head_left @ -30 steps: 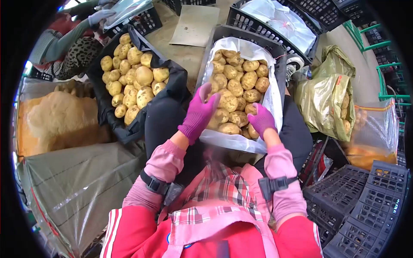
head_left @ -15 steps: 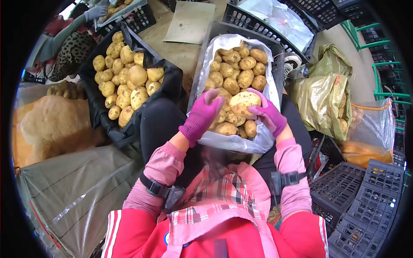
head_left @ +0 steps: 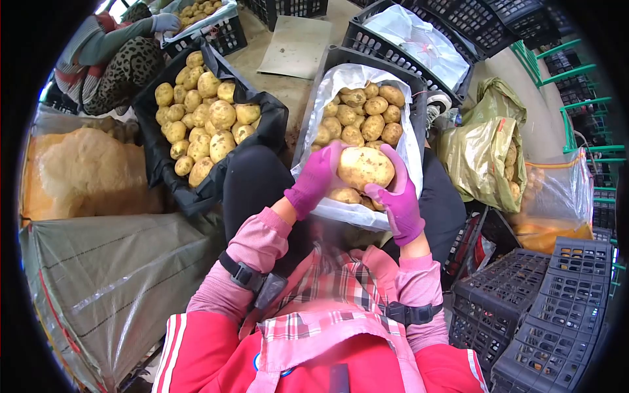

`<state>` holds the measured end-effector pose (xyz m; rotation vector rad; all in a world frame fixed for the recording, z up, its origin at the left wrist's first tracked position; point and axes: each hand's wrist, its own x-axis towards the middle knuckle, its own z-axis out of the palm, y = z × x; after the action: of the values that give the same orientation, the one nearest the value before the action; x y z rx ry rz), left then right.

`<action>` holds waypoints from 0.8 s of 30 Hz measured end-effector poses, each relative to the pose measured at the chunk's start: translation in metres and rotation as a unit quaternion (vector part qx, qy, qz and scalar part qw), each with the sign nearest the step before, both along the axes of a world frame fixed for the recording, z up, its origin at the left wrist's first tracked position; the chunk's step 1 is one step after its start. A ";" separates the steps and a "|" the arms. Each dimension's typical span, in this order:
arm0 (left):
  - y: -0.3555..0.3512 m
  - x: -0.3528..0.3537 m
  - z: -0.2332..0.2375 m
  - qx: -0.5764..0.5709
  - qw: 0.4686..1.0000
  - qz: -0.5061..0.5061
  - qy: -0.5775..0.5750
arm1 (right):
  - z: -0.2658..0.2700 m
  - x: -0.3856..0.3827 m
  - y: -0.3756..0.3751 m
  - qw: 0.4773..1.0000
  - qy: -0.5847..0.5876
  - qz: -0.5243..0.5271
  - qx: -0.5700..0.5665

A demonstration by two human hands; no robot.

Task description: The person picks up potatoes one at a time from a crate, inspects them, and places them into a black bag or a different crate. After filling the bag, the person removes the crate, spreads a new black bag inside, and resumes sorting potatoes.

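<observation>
A large pale-yellow potato [head_left: 365,168] with brown specks is held up between my two purple-gloved hands. My left hand [head_left: 316,178] is closed against its left side, fingertips at the upper edge. My right hand [head_left: 401,202] grips its right end, thumb below and fingers above. Under them stands a dark crate [head_left: 415,84] with a white plastic liner [head_left: 335,74], filled with potatoes [head_left: 373,126]. The held potato and my hands hide part of the pile's near half.
At the left, a black-lined container [head_left: 262,108] holds more potatoes. A co-worker's gloved hand [head_left: 166,23] is at another crate. Flat cardboard [head_left: 297,47] lies on the floor. Olive sacks [head_left: 481,154] and stacked black crates [head_left: 504,281] stand to the right; a grey-green covered stack [head_left: 124,281] at lower left.
Both hands have come closer around the potato, which is raised nearer to me and looks larger. The left hand has moved right onto it. The view has shifted slightly.
</observation>
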<state>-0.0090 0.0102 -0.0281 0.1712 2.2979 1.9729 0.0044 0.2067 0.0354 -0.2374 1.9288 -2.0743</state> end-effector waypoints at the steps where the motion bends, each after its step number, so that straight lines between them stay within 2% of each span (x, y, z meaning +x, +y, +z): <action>1: -0.001 0.001 0.028 0.170 0.962 -0.010 -0.213 | -0.007 0.000 -0.001 0.995 0.080 -0.006 0.060; 2: 0.000 0.002 0.043 0.328 0.851 -0.018 -0.410 | -0.010 0.000 -0.003 0.980 0.158 -0.011 0.119; 3: 0.003 0.002 0.039 0.279 0.853 -0.022 -0.441 | -0.007 0.002 -0.005 0.963 0.169 -0.018 0.209; 6: 0.000 0.006 0.021 0.369 0.850 -0.039 -0.373 | -0.001 0.006 -0.014 0.977 0.171 -0.045 0.118; 7: 0.000 0.007 0.018 0.294 0.930 -0.037 -0.220 | -0.001 0.006 -0.017 0.979 0.150 -0.055 0.131; 8: 0.002 0.008 0.015 0.208 0.976 -0.036 -0.059 | 0.000 0.006 -0.021 0.979 0.129 -0.067 0.143; 9: 0.003 0.008 0.017 0.116 0.987 -0.033 0.104 | 0.000 0.006 -0.022 0.979 0.108 -0.078 0.156; 12: -0.004 0.005 0.026 -0.066 0.972 0.006 0.227 | -0.004 0.007 -0.024 0.980 0.136 -0.067 0.128; 13: -0.004 0.007 0.028 -0.003 0.989 -0.008 0.148 | -0.002 0.007 -0.025 0.988 0.113 -0.057 0.088; 15: -0.002 0.010 0.033 0.121 0.992 -0.034 -0.008 | 0.003 0.009 -0.031 0.972 0.167 -0.083 0.142; 16: 0.001 0.013 0.039 0.099 0.995 -0.007 0.024 | 0.005 0.009 -0.033 0.962 0.194 -0.096 0.169; 18: 0.006 0.022 0.047 0.052 0.994 0.047 0.086 | 0.006 0.009 -0.031 0.969 0.148 -0.090 0.174; 22: 0.001 0.016 0.025 0.079 0.994 0.068 0.035 | -0.004 0.016 -0.036 0.969 0.134 -0.104 0.178; 24: -0.010 0.010 0.019 -0.032 0.988 0.054 0.140 | -0.005 0.017 -0.039 0.962 0.162 -0.109 0.189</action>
<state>0.0011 0.0002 -0.0088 0.3462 2.5906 2.0361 0.0210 0.1678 0.0300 -0.3051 2.6081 -1.8265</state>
